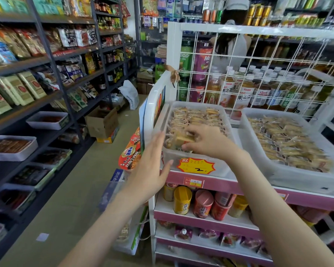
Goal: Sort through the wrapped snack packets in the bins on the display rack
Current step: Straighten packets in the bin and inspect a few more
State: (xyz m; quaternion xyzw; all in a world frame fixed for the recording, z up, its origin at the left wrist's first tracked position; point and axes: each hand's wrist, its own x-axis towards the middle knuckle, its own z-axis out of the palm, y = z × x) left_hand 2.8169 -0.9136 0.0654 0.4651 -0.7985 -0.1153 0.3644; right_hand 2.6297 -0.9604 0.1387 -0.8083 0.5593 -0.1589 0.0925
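Over the near end of the left bin (226, 120) on the display rack (173, 54), the right hand (206, 143) pinches one wrapped packet (181, 140) in curled fingers, seemingly to inspect it, while the left hand (150, 166) hovers beside, flat and empty.

Two translucent bins sit side by side on the top shelf of the white rack (172, 54): left bin (198, 104) at the shelf's left edge, right bin (297, 177) just beside it. Both hold clear-wrapped tan packets (289, 139) lying flat in loose rows. One packet (181, 140) is raised and tilted over the left bin's front-left corner, pinched by the right hand (206, 141).
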